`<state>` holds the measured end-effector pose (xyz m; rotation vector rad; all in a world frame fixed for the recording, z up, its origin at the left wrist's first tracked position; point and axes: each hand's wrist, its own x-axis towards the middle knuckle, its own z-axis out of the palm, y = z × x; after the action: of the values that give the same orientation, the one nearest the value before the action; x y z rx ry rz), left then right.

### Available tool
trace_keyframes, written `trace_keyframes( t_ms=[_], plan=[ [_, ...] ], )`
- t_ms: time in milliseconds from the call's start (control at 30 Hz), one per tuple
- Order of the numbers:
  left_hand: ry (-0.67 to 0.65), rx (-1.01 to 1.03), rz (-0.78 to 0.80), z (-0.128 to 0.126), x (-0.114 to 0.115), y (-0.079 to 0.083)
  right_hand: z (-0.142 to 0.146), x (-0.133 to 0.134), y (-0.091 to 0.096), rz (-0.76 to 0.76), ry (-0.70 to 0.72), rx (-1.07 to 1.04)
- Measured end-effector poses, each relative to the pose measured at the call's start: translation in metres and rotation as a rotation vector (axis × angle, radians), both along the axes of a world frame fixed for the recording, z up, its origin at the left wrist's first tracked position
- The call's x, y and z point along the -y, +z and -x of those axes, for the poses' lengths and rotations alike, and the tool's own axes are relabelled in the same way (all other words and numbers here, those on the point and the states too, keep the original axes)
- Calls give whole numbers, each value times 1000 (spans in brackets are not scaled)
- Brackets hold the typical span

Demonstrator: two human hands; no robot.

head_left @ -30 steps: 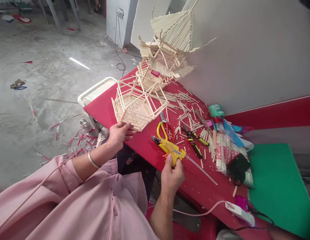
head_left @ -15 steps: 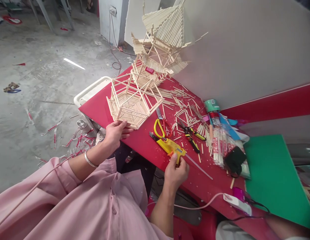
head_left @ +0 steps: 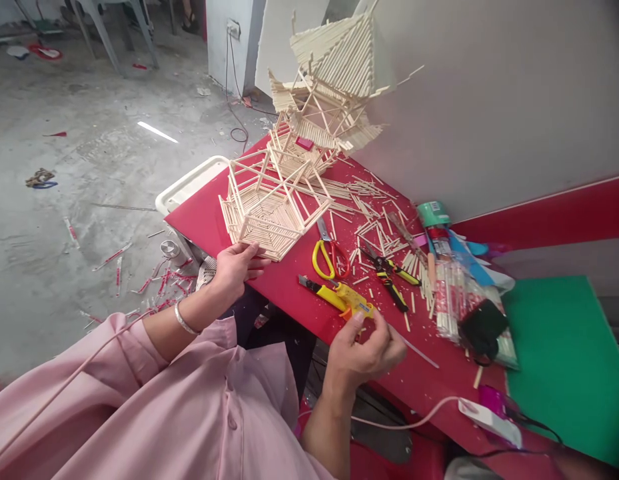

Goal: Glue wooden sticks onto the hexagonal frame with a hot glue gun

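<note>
My left hand [head_left: 234, 272] pinches the near rim of a hexagonal frame of thin wooden sticks [head_left: 269, 227], which has a slatted floor and rests on the red table. My right hand [head_left: 366, 353] is curled, thumb and forefinger close together, in front of a yellow glue gun [head_left: 353, 298]. The hand hides part of the gun, and what its fingers hold, if anything, is unclear. A clear glue stick [head_left: 423, 352] extends from behind the hand. A utility knife [head_left: 322, 292] lies beside the gun, with yellow-and-red-handled scissors [head_left: 331, 257] just beyond.
Behind the frame stands a tiered stick model [head_left: 334, 87]. Loose sticks [head_left: 374, 230], pliers [head_left: 386, 277] and bagged sticks [head_left: 446, 293] cover the table's right part. A green board [head_left: 564, 360] and a white power strip [head_left: 490, 421] are at right. A grey wall [head_left: 489, 100] rises behind.
My right hand has shifted right and up off the glue gun's body, its fingers curling more. The left hand stays on the stick frame. The whole view has shifted slightly.
</note>
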<state>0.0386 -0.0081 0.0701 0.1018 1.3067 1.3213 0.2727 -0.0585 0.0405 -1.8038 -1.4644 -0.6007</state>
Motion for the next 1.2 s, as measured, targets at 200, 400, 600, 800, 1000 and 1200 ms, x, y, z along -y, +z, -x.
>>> trace_keyframes(
  t_ms=[200, 400, 600, 800, 1000, 1200],
  plan=[
    [-3, -6, -16, -1, 1, 0, 65, -9, -4, 183, 511, -256],
    [-8, 5, -22, -1, 1, -2, 93, -22, -19, 231, 633, -251],
    [2, 12, -21, -1, 0, -1, 104, -41, -22, 329, 621, -371],
    [8, 8, -13, -1, -1, -3, 112, -61, -31, 365, 659, -424],
    [14, 4, 19, -2, -2, 1, 113, -68, -33, 374, 633, -438],
    [12, -2, 26, -2, -2, 1, 115, -69, -32, 360, 628, -447]
  ],
)
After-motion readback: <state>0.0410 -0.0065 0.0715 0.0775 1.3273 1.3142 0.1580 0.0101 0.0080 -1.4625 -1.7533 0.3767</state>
